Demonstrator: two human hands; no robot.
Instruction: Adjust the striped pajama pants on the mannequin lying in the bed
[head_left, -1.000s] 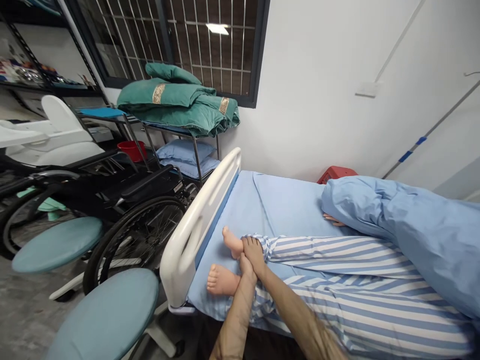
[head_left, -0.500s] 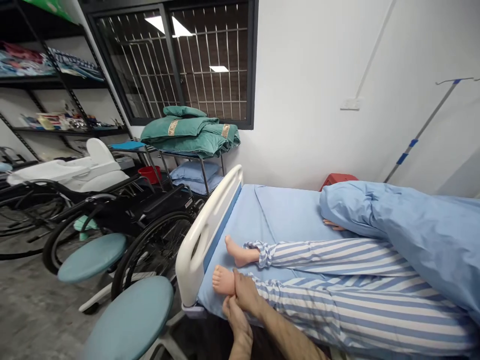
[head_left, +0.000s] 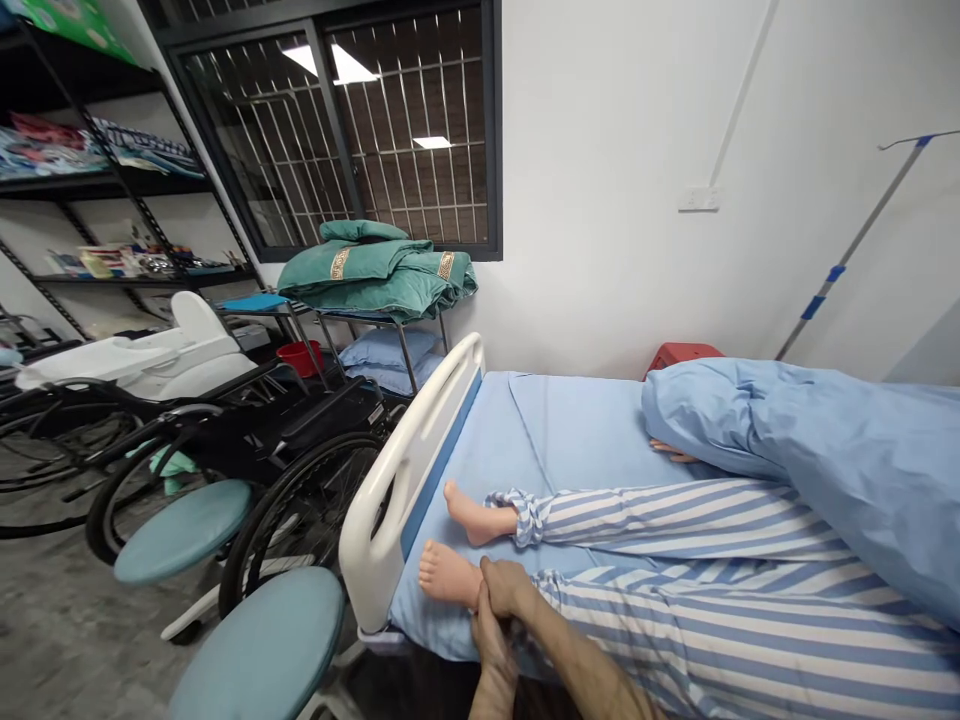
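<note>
We see the right hand (head_left: 508,588) laid over the ankle of the near foot (head_left: 450,574), with its fingers curled around it from above. The left hand (head_left: 492,640) touches the same foot around the heel, from the lower side; a part of it is hidden, so we cannot tell how far its fingers are closed. This near foot is bare and is above the blue sheet (head_left: 577,420), near the white footboard (head_left: 369,590), with its toes toward it. The far foot (head_left: 478,517), also bare, is just beside, equally near the footboard and apart from both hands. From the ankles, the striped trousers (head_left: 675,510) run away from the footboard. Well apart from the footboard, a blue quilt (head_left: 810,430) lies over a part of them, and some fingers (head_left: 673,452) show at its edge. On the outer side of the footboard we find a black wheelchair (head_left: 300,430) and two round stools (head_left: 259,645). Past the footboard's far end, green bedding (head_left: 375,275) is heaped above blue pillows (head_left: 390,350)
</note>
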